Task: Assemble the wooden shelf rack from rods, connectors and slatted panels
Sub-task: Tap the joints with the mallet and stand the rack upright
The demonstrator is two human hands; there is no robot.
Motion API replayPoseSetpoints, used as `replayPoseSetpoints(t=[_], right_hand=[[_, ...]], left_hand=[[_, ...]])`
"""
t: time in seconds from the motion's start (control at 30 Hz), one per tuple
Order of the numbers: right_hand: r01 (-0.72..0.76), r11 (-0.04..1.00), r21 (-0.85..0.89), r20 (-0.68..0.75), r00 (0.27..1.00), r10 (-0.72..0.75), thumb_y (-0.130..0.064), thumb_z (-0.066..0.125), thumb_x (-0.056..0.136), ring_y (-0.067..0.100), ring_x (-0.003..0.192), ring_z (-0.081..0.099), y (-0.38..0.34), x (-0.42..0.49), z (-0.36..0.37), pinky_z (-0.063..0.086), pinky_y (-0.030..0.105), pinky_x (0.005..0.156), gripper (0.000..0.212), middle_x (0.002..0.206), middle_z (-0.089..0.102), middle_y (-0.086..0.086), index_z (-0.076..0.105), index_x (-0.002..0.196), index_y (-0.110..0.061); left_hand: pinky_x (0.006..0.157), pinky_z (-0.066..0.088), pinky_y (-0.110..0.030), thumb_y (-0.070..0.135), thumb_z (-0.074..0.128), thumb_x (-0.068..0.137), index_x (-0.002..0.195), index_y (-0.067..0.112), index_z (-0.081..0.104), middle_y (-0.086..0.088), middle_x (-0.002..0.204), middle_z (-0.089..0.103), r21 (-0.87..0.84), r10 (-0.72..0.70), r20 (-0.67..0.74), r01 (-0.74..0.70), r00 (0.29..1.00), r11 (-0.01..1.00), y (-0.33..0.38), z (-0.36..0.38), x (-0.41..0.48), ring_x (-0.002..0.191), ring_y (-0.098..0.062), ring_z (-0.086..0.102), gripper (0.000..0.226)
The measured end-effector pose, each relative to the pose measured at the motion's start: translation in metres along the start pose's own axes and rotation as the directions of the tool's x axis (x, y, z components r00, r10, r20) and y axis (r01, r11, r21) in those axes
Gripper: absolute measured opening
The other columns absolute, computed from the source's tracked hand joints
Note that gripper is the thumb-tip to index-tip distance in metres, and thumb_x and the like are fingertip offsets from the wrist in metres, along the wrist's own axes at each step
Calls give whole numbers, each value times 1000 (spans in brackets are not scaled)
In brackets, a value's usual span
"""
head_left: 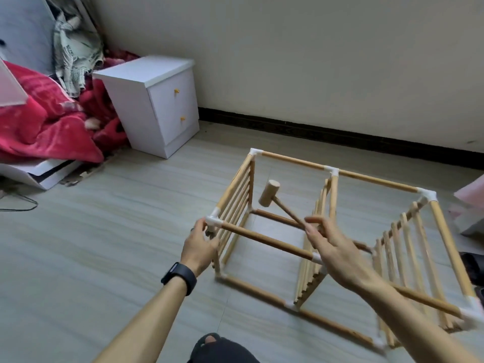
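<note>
A white nightstand [154, 106] stands beside a red blanket [44, 121].

The rack [293, 159] lies on the floor [104, 231] right of centre, the wall [288, 61] behind it. The left hand [200, 247] grips its near left top connector [212, 221]. The right hand [337, 247] holds the mallet [269, 193] above its left bay. The cabinet [157, 100] stands far left against the wall, with bedding [47, 121] to its left.
</note>
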State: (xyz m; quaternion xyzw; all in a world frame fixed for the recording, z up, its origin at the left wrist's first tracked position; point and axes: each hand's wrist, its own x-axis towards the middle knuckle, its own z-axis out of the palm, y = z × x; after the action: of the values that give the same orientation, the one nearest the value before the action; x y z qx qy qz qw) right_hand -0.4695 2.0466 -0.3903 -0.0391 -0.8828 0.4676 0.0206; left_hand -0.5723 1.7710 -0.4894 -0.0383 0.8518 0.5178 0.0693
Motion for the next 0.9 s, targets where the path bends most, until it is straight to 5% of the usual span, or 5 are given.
replayPoseSetpoints(t=[0.1,0.33,0.5,0.73,0.9], right_hand=[[96,986,-136,36,995,-92,-42,45,104,5,61,54,-18,0,30,41,19,56,18,67,58,-3,60,103,-33],[239,953,-188,147,966,-214,-34,49,104,7,55,51,-19,18,64,40,21,50,9,66,59,-8,56,99,-37],[273,874,-402,241,952,-187,-45,41,104,6,58,56,-8,29,74,33,21,50,25,62,61,-16,61,92,-36],[427,897,-114,37,904,-425,-45,33,105,12,45,46,-26,43,72,34,17,44,36,61,55,-9,54,82,-27],[333,850,-409,222,939,-262,-59,22,100,16,46,51,-20,47,80,40,30,44,47,57,57,-3,50,79,-27]], left_hand=[[83,58,-41,29,58,98,96,33,50,6,105,61,78,7,29,-9,1000,997,-7,1,7,104,-17,63,9],[49,39,-33,55,48,98,88,31,51,5,63,56,257,202,-108,-169,973,952,-28,1,12,57,-18,53,26],[52,35,-29,53,48,98,110,23,65,12,62,48,287,212,-151,-162,966,944,-35,4,16,58,-18,47,36],[56,40,-30,56,47,98,107,23,63,11,66,50,273,202,-131,-161,971,949,-38,2,17,63,-19,50,38],[56,44,-31,54,49,99,112,26,63,9,65,50,289,192,-113,-153,975,945,-38,-1,16,62,-19,50,34]])
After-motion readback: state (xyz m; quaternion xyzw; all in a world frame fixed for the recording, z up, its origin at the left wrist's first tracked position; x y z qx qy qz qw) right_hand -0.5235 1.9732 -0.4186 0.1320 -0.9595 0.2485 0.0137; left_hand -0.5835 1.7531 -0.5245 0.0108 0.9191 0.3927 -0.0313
